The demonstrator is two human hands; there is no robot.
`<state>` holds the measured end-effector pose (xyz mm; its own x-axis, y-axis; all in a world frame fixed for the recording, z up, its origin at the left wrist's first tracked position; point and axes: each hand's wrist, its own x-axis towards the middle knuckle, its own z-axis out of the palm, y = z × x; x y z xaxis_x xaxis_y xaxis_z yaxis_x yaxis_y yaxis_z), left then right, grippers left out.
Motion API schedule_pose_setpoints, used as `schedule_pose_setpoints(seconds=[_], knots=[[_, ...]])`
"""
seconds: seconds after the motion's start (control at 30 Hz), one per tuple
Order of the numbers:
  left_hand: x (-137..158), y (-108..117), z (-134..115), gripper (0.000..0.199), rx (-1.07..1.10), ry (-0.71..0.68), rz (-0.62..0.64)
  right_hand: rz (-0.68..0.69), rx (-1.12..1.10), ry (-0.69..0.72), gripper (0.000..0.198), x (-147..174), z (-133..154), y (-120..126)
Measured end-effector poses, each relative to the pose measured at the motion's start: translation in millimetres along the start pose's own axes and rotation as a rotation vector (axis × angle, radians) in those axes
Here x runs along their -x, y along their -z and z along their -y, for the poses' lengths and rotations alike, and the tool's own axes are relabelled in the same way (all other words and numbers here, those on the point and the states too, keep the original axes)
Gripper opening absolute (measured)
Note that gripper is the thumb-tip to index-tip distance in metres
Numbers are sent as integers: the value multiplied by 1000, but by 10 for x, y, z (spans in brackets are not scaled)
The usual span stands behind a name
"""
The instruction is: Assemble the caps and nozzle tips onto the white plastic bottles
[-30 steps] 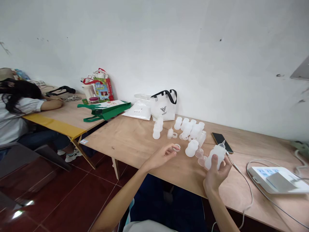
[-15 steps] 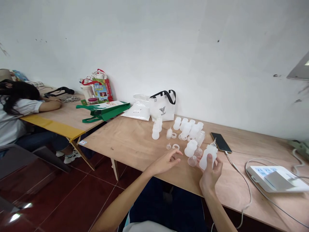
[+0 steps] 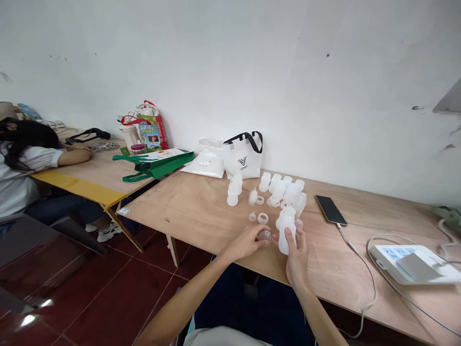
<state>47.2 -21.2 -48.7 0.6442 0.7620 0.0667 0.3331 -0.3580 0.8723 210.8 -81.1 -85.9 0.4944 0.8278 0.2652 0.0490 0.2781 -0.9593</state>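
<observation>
My right hand (image 3: 298, 257) is wrapped round a translucent white baby bottle (image 3: 285, 239), held upright above the front of the table. Close beside it, my left hand (image 3: 247, 244) grips a clear domed cap (image 3: 265, 236) between thumb and fingers. Just beyond the hands lie a white collar ring (image 3: 262, 218) and a clear nipple (image 3: 252, 216). Farther back are a stack of rings with a nipple (image 3: 253, 197) and another ring (image 3: 260, 199). Several bottles (image 3: 292, 191) stand at the back right, and another group (image 3: 232, 197) stands to the left. Part of one bottle is hidden behind the held one.
A black phone (image 3: 330, 210) on a cable and a white device (image 3: 414, 264) lie to the right. A white tote bag (image 3: 242, 161) and a plastic pouch (image 3: 205, 163) rest by the wall. At the left table (image 3: 79, 190), a person (image 3: 30, 166) leans over beside a green bag (image 3: 158, 166).
My right hand has brought the bottle left, toward the middle, and the nipple on its top is no longer visible. My left hand has closed on a clear domed cap.
</observation>
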Motion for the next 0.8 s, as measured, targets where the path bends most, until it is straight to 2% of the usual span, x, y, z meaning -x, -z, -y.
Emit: schedule_pose_setpoints(seconds=[0.13,0.27,0.37,0.47,0.57,0.67,0.8], knots=[[-46,128,35,33,69,10,-169,62,7,-34,39,3,62,4],[-79,394,76,42,415,-5,-371,143,13,-127,45,35,152,-21],[-85,546,83,44,590,-4,-472,225,121,-96,46,73,185,-36],[-78,545,55,46,633,-23,-462,284,282,34,42,106,192,-33],[-61,425,-18,48,591,-67,-329,313,388,150,38,119,193,-19],[-32,313,-100,42,455,-101,-197,307,458,183,38,118,182,-4],[1,308,-117,37,361,-95,-225,282,564,263,37,107,127,16]])
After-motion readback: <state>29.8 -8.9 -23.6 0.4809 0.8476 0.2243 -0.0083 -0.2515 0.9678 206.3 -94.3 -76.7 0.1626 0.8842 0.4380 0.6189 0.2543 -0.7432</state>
